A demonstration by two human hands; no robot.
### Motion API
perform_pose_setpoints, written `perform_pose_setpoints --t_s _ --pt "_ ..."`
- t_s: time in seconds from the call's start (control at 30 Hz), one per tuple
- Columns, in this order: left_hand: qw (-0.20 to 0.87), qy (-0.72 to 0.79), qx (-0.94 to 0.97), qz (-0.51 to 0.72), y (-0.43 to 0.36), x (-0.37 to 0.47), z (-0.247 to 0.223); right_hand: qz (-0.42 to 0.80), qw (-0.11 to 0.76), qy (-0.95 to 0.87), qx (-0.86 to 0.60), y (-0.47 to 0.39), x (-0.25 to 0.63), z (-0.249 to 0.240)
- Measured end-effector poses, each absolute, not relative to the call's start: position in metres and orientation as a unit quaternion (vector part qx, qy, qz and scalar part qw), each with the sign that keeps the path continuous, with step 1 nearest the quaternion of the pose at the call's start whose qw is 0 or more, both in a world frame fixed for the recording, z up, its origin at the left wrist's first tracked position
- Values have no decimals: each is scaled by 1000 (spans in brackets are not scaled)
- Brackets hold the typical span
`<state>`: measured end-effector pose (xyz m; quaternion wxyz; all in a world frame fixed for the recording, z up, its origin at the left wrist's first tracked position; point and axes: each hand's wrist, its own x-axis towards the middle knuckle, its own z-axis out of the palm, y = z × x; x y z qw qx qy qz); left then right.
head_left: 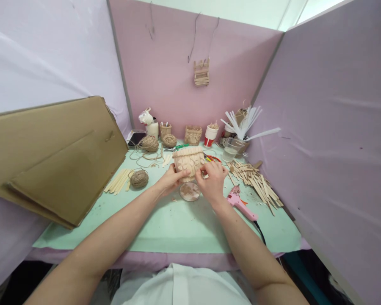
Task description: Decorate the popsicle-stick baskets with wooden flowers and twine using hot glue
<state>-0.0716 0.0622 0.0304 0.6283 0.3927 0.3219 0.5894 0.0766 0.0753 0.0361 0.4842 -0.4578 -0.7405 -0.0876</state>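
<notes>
Your left hand [170, 180] cups the left side of the popsicle-stick basket [188, 162], fingers curled against its front, while your right hand [212, 180] grips its right edge with thumb and fingertips pinched on the sticks. The basket stands upright on the green table mat [178, 228], just behind a round wooden disc [189, 191]. A pink glue gun [240, 203] lies just right of your right wrist, a twine ball [139, 178] left of your left hand, loose sticks [257, 180] farther right

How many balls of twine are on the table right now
3 balls of twine: one left of the left hand, one at the back near the phone, one just right of that. Others may be hidden behind the cardboard.
</notes>
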Motion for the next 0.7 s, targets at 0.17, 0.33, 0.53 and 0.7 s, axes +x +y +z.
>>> perform_pose_setpoints --t_s 0.17,0.33,0.53,0.7 --pt "613 336 388 601 64 -71 28 -85 475 -746 -459 75 76 36" --pt "597 355 391 604 66 -72 25 -69 462 -753 -463 74 75 37" --pt "557 390 398 616 69 -73 17 -27 460 -762 -456 75 75 36" --pt "549 389 404 620 73 -75 11 -8 450 -770 -452 74 76 36"
